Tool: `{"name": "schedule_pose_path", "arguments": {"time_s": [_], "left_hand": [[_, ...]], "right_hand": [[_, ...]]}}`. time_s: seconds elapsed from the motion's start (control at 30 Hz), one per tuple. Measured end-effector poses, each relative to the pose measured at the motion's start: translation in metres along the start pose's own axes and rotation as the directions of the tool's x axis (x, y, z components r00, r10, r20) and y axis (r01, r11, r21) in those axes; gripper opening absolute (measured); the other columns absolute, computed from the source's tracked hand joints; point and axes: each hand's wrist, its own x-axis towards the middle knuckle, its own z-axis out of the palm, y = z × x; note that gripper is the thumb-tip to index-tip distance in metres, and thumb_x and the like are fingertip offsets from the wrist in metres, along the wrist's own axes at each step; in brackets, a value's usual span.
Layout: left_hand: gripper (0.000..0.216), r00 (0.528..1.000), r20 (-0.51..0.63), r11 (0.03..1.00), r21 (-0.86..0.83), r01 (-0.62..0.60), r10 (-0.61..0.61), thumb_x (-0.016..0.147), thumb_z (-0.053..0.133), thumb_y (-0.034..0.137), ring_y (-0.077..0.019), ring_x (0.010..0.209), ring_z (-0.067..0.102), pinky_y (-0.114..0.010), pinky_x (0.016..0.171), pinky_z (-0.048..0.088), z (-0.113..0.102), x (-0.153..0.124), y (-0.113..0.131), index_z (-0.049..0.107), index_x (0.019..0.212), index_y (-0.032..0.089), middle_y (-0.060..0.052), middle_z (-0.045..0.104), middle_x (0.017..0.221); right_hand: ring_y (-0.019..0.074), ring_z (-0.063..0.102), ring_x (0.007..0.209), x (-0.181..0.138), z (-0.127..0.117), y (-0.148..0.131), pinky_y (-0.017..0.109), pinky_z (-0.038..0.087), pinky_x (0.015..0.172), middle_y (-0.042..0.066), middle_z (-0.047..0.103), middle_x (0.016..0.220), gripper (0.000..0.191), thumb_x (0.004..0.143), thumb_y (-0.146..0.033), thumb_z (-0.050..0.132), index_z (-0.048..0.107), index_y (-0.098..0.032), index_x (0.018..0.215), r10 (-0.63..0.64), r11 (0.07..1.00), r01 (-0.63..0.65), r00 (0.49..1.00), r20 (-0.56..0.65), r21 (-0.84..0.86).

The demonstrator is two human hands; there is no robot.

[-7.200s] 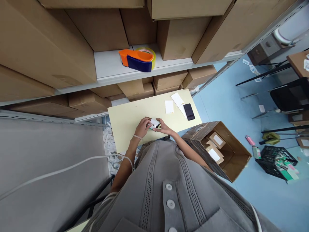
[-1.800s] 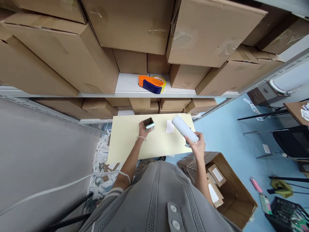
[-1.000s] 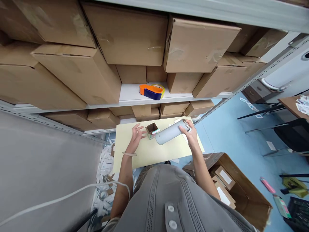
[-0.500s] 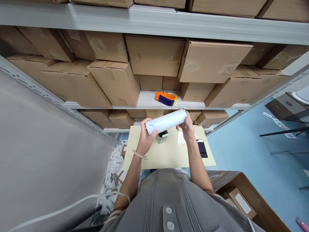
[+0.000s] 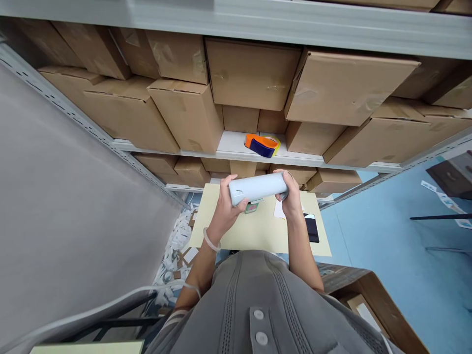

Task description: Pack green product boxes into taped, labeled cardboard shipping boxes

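Note:
Between my two hands I hold a pale bluish-white cylinder [image 5: 257,189] almost level, raised over the table. My left hand [image 5: 227,199] is wrapped around its left end, the thumb on the underside. At the right end my right hand [image 5: 289,194] grips it, with the fingers curled over the end and a small flap of the same pale colour by them. A short dark line, like a crease or crack, shows near the left end. Whether the cylinder is solid or a wrapped roll I cannot tell. Partly hidden below it is a small green box [image 5: 251,207].
A pale yellow table [image 5: 254,236] holds white paper [image 5: 279,209] and a dark phone-like slab [image 5: 311,227]. An orange and blue tape dispenser [image 5: 262,145] lies on the shelf among cardboard boxes [image 5: 252,73]. An open carton [image 5: 383,305] stands lower right; paper scraps [image 5: 177,241] litter the floor at left.
The cylinder has turned to lie more level, and my right hand now covers more of its right end. The green box is more hidden. The camera view has shifted slightly.

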Motion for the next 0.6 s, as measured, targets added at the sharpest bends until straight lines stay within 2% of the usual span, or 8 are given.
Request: {"name": "schedule_pose_path", "arguments": {"time_s": [0.17, 0.23, 0.43, 0.6], "left_hand": [[0.07, 0.999, 0.039, 0.992, -0.126, -0.024, 0.029, 0.089, 0.045, 0.064, -0.0254, 0.111, 0.051, -0.042, 0.095, 0.045, 0.007, -0.001, -0.003, 0.027, 0.144, 0.025, -0.013, 0.045, 0.127], [0.067, 0.999, -0.011, 0.985, -0.163, -0.049, 0.048, 0.09, 0.042, 0.065, -0.024, 0.108, 0.052, -0.039, 0.092, 0.046, 0.01, 0.0, -0.007, 0.027, 0.143, 0.026, -0.013, 0.046, 0.126], [0.048, 0.969, -0.242, 0.991, -0.101, -0.087, 0.06, 0.09, 0.046, 0.059, -0.0206, 0.099, 0.053, -0.034, 0.086, 0.045, 0.014, 0.009, -0.007, 0.046, 0.123, 0.024, -0.008, 0.048, 0.112], [0.043, 0.951, -0.299, 0.993, -0.059, -0.105, 0.083, 0.089, 0.049, 0.056, -0.0189, 0.093, 0.051, -0.033, 0.083, 0.044, 0.011, 0.014, 0.005, 0.05, 0.116, 0.023, -0.005, 0.048, 0.103]], "right_hand": [[0.0053, 0.034, 0.044, -0.002, -0.006, -0.002, 0.022, 0.024, 0.032, -0.002, 0.051, 0.074, 0.044, 0.08, -0.062, 0.058, 0.063, -0.02, 0.093, -0.001, 1.0, 0.001, 0.999, -0.045, -0.007], [0.0053, 0.034, 0.044, -0.004, -0.006, -0.002, 0.022, 0.024, 0.032, -0.002, 0.05, 0.074, 0.044, 0.081, -0.062, 0.058, 0.063, -0.02, 0.093, -0.004, 1.0, 0.004, 0.999, -0.05, 0.002], [0.0064, 0.035, 0.045, -0.007, 0.002, 0.004, 0.021, 0.025, 0.032, -0.003, 0.047, 0.071, 0.043, 0.081, -0.064, 0.056, 0.06, -0.022, 0.091, -0.001, 1.0, 0.0, 0.999, -0.055, -0.004], [0.0069, 0.034, 0.046, -0.01, 0.007, 0.005, 0.02, 0.024, 0.031, -0.003, 0.044, 0.071, 0.041, 0.08, -0.064, 0.056, 0.057, -0.023, 0.088, -0.028, 1.0, 0.029, 0.994, -0.107, 0.004]]}}
